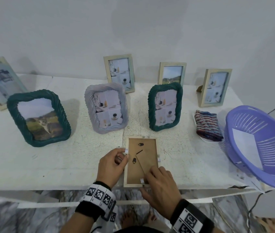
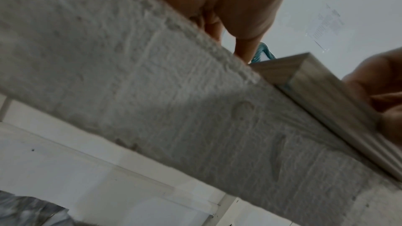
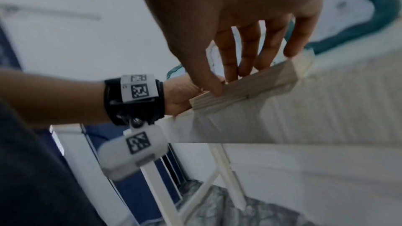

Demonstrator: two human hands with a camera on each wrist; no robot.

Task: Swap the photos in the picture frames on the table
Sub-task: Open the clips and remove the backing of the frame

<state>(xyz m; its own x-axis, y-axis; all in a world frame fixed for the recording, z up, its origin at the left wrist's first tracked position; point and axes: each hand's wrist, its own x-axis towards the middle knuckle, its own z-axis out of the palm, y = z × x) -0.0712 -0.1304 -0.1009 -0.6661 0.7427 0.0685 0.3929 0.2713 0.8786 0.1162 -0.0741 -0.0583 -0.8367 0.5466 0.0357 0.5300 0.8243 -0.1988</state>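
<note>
A pale wooden frame (image 1: 147, 153) lies face down at the table's front edge, its brown backing board and folded stand showing. My left hand (image 1: 125, 154) has curled fingers pinching a small white tab on the frame's left rim. My right hand (image 1: 147, 179) presses straight fingers on the backing's lower right beside another white tab, thumb against the front rim. In the right wrist view the fingers (image 3: 230, 64) rest along the frame (image 3: 250, 87). The left wrist view shows the frame's corner (image 2: 322, 92). The photo inside is hidden.
Three woven frames stand behind: dark green with a landscape (image 1: 39, 118), lilac (image 1: 106, 108), dark green (image 1: 165, 106). Several wooden frames (image 1: 119, 73) line the wall. A folded striped cloth (image 1: 207, 125) and a purple basket (image 1: 259, 145) sit at the right.
</note>
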